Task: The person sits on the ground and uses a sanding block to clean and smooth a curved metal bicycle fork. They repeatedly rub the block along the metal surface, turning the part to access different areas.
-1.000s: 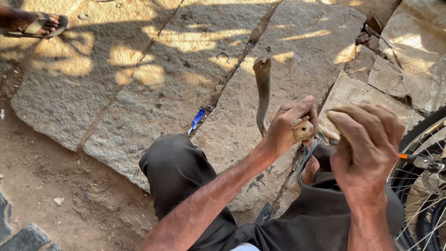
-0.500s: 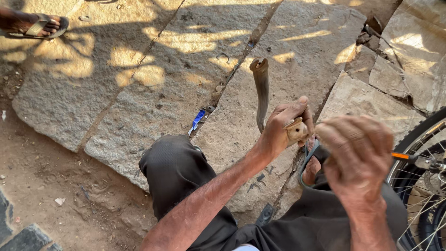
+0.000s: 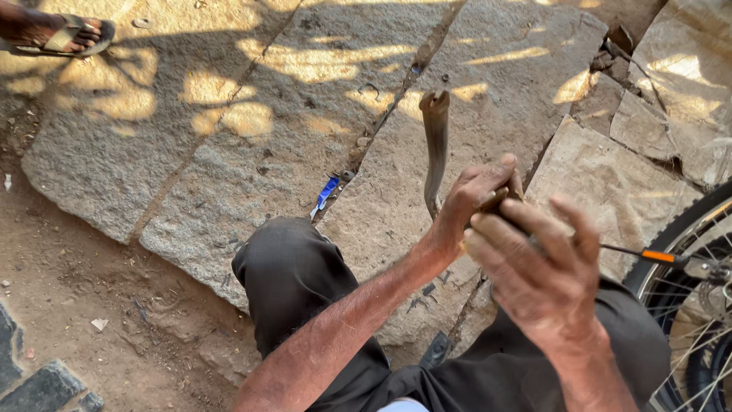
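Hands meet over the person's lap in the one view, from the head. The left hand (image 3: 476,200) is curled shut around the lower end of a strip of dark rubber tube (image 3: 435,145), along with a small pale piece I cannot make out. The tube's long axis runs almost straight up and away from that fist, its cut end standing clear over the stone slabs (image 3: 229,152). The right hand (image 3: 537,267) lies just beside the left, nearer the camera, fingers spread and bent; its palm is turned away, so I cannot tell whether it grips anything. A thin dark tool with an orange band (image 3: 657,256) runs from behind it toward the bicycle wheel (image 3: 686,252) at the right edge. The left hand is the one nearer the tube.

Counting: one tube, one tool, one wheel, two working hands. One blue scrap (image 3: 326,194) lies in a crack, and one sandalled foot (image 3: 57,32) of another person sits top left.
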